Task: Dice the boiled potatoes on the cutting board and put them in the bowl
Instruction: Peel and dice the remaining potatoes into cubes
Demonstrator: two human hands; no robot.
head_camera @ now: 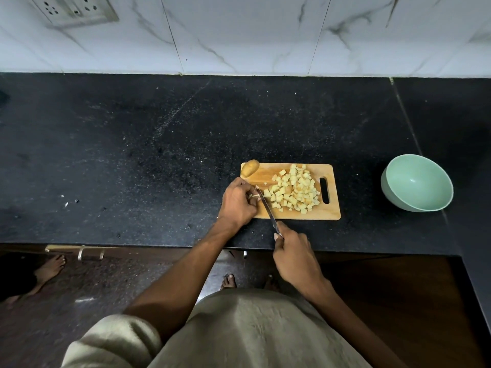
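Left hand (239, 201) pinching potato bit (255, 195), right hand (293, 257) gripping knife (268, 211); curl fingertips back, slice straight, push dice (293, 191) toward 3 o'clock.

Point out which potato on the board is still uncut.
The whole brown-skinned potato at the far left corner of the wooden cutting board. It keeps its skin and rounded shape, unlike the pale diced cubes heaped near the handle slot.

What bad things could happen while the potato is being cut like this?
The knife blade sits right beside the left hand fingers holding a small piece, so a slip might nick them. The whole potato rests at the cutting board corner and might roll off. The bowl stands apart, so cubes could spill on the way.
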